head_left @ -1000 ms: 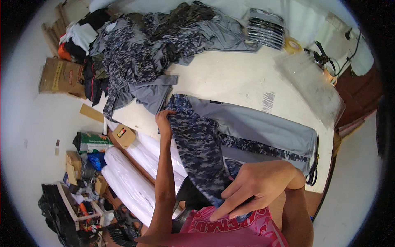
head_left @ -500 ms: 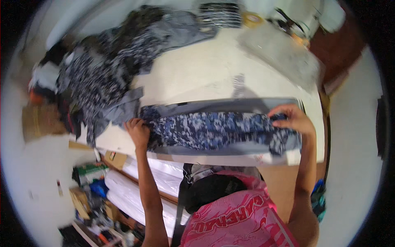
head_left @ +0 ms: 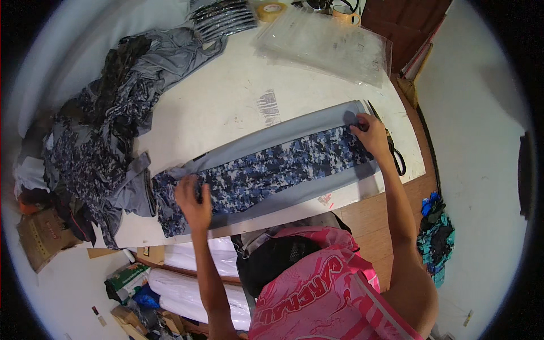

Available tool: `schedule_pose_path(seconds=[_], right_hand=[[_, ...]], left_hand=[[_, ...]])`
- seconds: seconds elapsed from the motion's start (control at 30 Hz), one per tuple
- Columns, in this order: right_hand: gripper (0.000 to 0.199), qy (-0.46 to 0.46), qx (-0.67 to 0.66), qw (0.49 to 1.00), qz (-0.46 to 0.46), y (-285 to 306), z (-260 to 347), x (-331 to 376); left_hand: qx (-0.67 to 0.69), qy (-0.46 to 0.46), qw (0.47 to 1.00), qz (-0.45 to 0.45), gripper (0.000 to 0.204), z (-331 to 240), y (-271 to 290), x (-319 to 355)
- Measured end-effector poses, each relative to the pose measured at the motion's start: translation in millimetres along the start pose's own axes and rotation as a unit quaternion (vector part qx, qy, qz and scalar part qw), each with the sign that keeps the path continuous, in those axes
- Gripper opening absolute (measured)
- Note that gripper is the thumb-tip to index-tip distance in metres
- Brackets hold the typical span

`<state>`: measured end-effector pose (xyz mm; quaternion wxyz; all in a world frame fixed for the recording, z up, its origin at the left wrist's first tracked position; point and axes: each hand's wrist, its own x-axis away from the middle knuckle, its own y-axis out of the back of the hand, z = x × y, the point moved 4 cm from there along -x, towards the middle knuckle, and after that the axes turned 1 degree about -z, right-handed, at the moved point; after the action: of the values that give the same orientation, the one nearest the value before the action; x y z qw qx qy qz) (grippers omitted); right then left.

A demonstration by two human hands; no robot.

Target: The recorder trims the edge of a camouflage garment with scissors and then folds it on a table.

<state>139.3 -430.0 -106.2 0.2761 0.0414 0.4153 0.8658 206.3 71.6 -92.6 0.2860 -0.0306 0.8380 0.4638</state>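
Observation:
A long piece of blue, black and white digital-camouflage cloth (head_left: 277, 161) lies flattened on a grey folded cloth (head_left: 283, 132), slanting up to the right across the white table. My left hand (head_left: 194, 204) rests over its left part, thumb and fingers apart. At its far right end, my right hand (head_left: 372, 136) touches the cloth's edge with fingertips, a gap showing between thumb and forefinger. The left end of the camouflage cloth is bunched and creased. Black-handled scissors (head_left: 399, 161) lie just right of my right hand, partly hidden by it.
A heap of grey and camouflage garments (head_left: 96, 136) covers the table's left side. At the back are a stack of dark plastic-wrapped packs (head_left: 224, 20), a tape roll (head_left: 272, 10) and clear plastic bags (head_left: 328, 48). White wrapped rolls (head_left: 195, 292) lie below the table.
The camouflage cloth has gone from rumpled to flatter, its right end spread out. My left hand has moved onto the cloth. The view has shifted and turned, uncovering the scissors.

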Motion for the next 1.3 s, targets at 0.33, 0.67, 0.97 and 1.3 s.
schedule_pose_path(seconds=[0.33, 0.67, 0.97, 1.3], right_hand=[[0.039, -0.030, -0.045, 0.998, 0.032, 19.1, 21.1, -20.9], [0.046, 0.363, 0.081, 0.924, 0.085, -113.5, 163.8, 93.2], [0.070, 0.319, 0.181, 0.923, 0.117, -113.7, 125.5, 81.4], [0.069, 0.231, 0.234, 0.935, 0.132, -100.0, 129.5, 64.0]], left_hand=[[0.038, 0.000, 0.999, 0.032, 0.027, -32.9, -5.2, 14.3], [-0.029, -0.008, 0.988, 0.152, 0.044, -50.7, -29.7, 4.2], [-0.203, 0.144, 0.967, 0.050, 0.073, 123.7, 12.9, 22.1], [-0.245, 0.221, 0.944, -0.019, 0.065, 113.7, 23.1, 8.2]])
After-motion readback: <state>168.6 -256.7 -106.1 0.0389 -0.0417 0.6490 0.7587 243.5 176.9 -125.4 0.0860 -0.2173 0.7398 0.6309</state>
